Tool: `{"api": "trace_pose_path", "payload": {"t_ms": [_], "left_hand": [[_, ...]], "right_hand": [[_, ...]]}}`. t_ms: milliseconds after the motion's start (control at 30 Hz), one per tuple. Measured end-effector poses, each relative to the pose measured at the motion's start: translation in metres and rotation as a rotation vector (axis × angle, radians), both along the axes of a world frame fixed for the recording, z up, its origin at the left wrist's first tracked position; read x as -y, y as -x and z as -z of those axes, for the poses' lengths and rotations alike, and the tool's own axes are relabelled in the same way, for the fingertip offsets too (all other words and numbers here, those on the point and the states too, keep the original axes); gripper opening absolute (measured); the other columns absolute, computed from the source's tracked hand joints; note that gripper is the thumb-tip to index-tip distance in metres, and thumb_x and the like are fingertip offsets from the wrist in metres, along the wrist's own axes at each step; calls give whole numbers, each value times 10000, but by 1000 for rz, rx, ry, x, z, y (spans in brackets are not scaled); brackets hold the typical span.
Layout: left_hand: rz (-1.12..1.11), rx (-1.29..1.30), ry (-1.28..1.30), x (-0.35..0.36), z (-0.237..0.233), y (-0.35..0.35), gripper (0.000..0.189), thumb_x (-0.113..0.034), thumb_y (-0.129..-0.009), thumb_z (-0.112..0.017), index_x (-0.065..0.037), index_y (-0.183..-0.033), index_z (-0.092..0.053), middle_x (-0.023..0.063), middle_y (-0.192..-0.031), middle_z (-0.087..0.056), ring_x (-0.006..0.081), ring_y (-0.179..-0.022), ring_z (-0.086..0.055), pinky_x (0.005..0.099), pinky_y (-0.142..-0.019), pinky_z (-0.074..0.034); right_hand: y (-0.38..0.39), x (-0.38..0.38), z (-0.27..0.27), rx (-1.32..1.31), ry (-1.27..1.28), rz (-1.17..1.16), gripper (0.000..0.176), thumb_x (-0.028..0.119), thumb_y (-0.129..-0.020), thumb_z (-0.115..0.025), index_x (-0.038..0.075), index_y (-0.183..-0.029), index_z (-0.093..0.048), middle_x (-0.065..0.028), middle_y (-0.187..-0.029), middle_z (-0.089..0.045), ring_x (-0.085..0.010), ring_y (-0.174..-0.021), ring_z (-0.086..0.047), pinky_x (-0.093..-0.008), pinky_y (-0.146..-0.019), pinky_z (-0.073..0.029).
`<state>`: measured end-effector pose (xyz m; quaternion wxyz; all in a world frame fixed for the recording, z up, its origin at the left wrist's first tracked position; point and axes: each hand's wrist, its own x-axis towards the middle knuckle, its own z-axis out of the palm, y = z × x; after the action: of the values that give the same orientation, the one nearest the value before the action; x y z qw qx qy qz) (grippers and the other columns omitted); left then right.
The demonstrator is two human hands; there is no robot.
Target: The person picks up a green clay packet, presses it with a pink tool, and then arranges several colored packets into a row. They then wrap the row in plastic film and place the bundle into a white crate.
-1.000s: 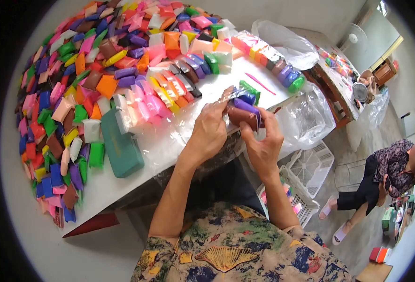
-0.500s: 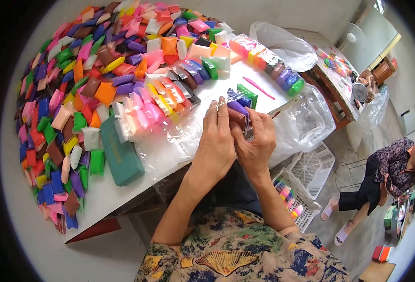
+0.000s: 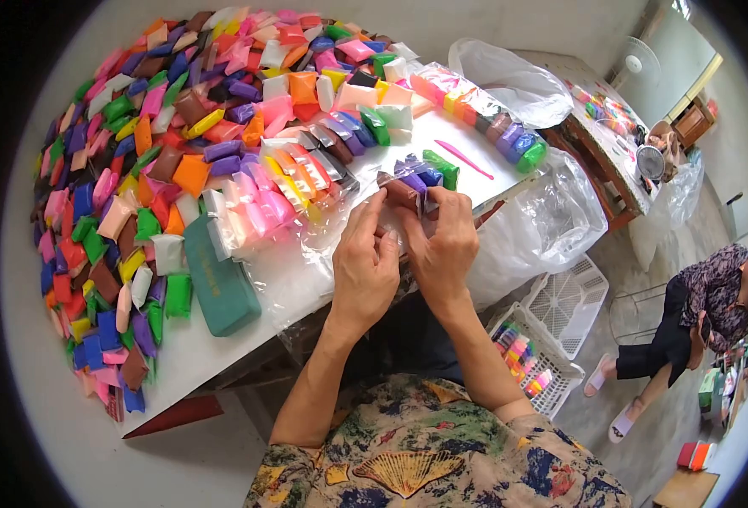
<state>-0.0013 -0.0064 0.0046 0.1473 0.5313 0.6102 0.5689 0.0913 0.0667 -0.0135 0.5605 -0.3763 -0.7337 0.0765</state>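
Observation:
My left hand (image 3: 365, 271) is at the near edge of the white table, fingers bent and pressed together beside a brown packet (image 3: 399, 191). To its right my right hand (image 3: 442, 241) has thumb and fingers around the lower end of that brown packet. Purple and blue packets (image 3: 429, 176) and a green packet (image 3: 442, 168) lie just beyond the fingers, partly under clear film. Left of my hands sits a row of pink, yellow, red and black packets (image 3: 294, 173) in clear wrapping. Whether my left fingertips hold film is hard to see.
Many coloured packets (image 3: 192, 110) cover the table's left and back. A teal case (image 3: 219, 284), a pink tool (image 3: 463, 159), a wrapped packet row (image 3: 484, 118) and clear bags (image 3: 552, 207) surround the work area. White baskets (image 3: 543, 339) stand below right; a person (image 3: 695, 313) sits beyond.
My left hand has moved left and down, away from the purple packet. My right hand has shifted slightly left, and the brown packet now shows more fully, farther left.

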Motion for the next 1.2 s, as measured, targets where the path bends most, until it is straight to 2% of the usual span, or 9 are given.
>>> {"api": "trace_pose_path", "payload": {"t_ms": [333,400,500,633,733,867,1033,1100,1200], "left_hand": [[-45,-201,11,-2,6,-1,453,-38,-883,-509,100,-1314,-497,254,-1284,-545,402,-1158,-540,454,-1004,-420],[-38,-162,18,0,6,-1,448,-39,-882,-513,99,-1308,-502,254,-1299,-536,405,-1171,-532,454,-1016,-413],[-7,-94,-23,2,4,0,440,0,-890,-549,59,-1325,-517,194,-1342,-536,257,-975,-606,325,-818,-507],[-47,-212,-11,0,8,0,435,-18,-890,-560,57,-1317,-527,218,-1355,-528,312,-1099,-590,351,-886,-503],[-55,-262,6,0,9,2,442,-41,-890,-565,51,-1321,-529,252,-1380,-507,378,-1245,-522,374,-973,-478],[-31,-239,2,0,10,0,460,-65,-869,-539,104,-1295,-506,305,-1339,-500,439,-1213,-493,474,-1053,-380],[14,-215,93,-1,4,-1,507,-32,-831,-540,96,-1316,-460,297,-1336,-485,449,-1136,-505,503,-993,-400],[40,-198,129,0,2,0,523,-32,-829,-540,97,-1327,-449,296,-1345,-479,445,-1134,-504,501,-993,-400],[-40,-230,-58,0,9,-2,405,-16,-852,-531,35,-1253,-518,214,-1138,-578,379,-969,-555,454,-872,-445]], "right_hand": [[-9,2,6,21,-14,1,136,126,-833,-707,48,-891,-612,-94,-798,-598,-294,-719,-612,-400,-610,-481],[-9,0,6,24,-43,19,131,119,-823,-731,49,-877,-635,-83,-775,-610,-244,-596,-586,-366,-550,-458],[-9,-1,6,29,-66,17,129,120,-820,-741,51,-875,-647,-78,-764,-617,-219,-539,-577,-350,-519,-447],[-14,3,0,83,-9,-24,133,146,-841,-711,57,-886,-624,-97,-793,-607,-290,-657,-615,-395,-575,-480],[-23,15,-30,19,48,-43,150,164,-839,-725,51,-878,-634,-92,-770,-619,-267,-585,-604,-388,-541,-474],[-3,-4,-82,-6,-73,-206,196,208,-838,-731,30,-853,-649,-104,-759,-644,-278,-568,-616,-400,-544,-481],[53,-22,-122,589,282,-281,432,458,-816,-699,27,-798,-718,-123,-732,-674,-293,-695,-655,-420,-668,-489],[68,-28,-114,664,227,-260,513,552,-768,-708,39,-757,-723,-118,-700,-660,-293,-720,-657,-417,-680,-488],[79,-39,-107,767,230,-296,517,559,-731,-730,42,-711,-719,-118,-655,-644,-295,-685,-654,-415,-651,-486]]}}
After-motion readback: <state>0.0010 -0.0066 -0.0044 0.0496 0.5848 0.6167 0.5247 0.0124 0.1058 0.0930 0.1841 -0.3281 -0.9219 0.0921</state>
